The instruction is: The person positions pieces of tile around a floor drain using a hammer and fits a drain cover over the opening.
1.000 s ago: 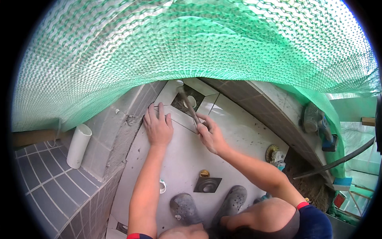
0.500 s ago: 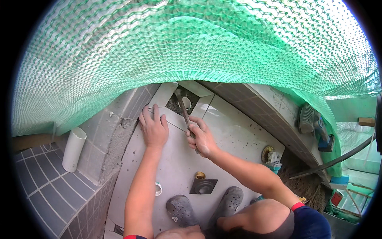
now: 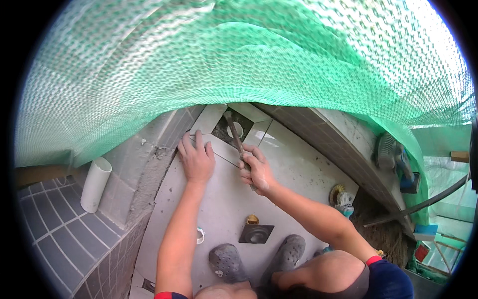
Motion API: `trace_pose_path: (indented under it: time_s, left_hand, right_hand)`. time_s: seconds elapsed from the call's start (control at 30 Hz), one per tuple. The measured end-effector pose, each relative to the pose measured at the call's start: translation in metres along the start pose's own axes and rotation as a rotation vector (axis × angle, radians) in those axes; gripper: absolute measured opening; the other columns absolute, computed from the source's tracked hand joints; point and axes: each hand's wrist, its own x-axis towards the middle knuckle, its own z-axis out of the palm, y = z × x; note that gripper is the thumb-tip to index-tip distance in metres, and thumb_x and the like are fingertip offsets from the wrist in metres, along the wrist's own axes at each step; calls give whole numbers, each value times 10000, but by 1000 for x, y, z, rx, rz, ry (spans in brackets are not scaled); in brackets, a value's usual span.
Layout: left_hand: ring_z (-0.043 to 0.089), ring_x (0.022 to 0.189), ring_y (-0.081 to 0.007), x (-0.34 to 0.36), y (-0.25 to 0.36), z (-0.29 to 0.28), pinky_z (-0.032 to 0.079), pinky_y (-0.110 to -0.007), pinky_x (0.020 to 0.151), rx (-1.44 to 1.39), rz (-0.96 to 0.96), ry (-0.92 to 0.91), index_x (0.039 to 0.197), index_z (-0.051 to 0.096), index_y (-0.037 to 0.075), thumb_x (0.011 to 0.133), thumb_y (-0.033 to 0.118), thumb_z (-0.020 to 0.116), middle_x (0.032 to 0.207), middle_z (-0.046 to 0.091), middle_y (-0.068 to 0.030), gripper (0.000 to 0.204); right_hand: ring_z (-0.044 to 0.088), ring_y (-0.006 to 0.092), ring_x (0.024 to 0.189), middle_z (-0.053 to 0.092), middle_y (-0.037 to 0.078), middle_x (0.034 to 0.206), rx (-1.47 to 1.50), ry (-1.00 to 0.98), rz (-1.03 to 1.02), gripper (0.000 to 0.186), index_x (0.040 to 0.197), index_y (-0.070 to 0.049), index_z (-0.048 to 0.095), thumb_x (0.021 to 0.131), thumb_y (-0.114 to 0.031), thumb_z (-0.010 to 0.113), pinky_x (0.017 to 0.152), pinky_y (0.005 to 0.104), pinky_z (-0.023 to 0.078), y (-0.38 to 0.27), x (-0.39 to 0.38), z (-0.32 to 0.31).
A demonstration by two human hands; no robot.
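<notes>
My right hand (image 3: 257,172) is closed round the handle of a slim, dusty hammer (image 3: 234,130). Its narrow head points away from me, over a square gap in the tiled floor. Inside the gap, a white pipe end (image 3: 235,130) stands in grey mortar, partly hidden by the hammer. My left hand (image 3: 197,158) rests on the pale floor tiles (image 3: 214,199) left of the gap, fingers stretched out and slightly apart. Its fingertips touch a tile near a joint line. Cut tile strips (image 3: 209,119) frame the gap.
Green netting (image 3: 239,60) hangs low ahead. Tiled low walls close in on both sides. A white pipe (image 3: 96,185) stands at left. By my shoes lie a black drain cover (image 3: 256,233) and a white ring (image 3: 200,235). Power tools (image 3: 343,200) sit at right.
The view has shifted slightly, so the hands and floor appear a little further right. Both hands keep their places by the gap, and the right hand still holds the hammer.
</notes>
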Motion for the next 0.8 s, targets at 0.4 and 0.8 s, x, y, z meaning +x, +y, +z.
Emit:
trace_pose_path:
  time_s: [0.4,0.8]
  left_hand:
    - [446,1240,-431,14,25,13,375,-591,1045,-3,-345,146,1274,557,7,892,380,753,1327,511,-220,568]
    - [440,1249,-441,15,34,14,362,-592,1064,-137,-364,146,1261,558,-12,927,260,706,1332,505,-233,456]
  right_hand:
    - [594,167,714,621,74,842,-1049,542,-426,429,1375,-16,529,1026,-250,620,667,341,495,38,-91,-96]
    - [573,445,935,571,231,1062,-1680,525,-195,308,1156,11,559,963,-197,679,814,511,489,19,-122,-172]
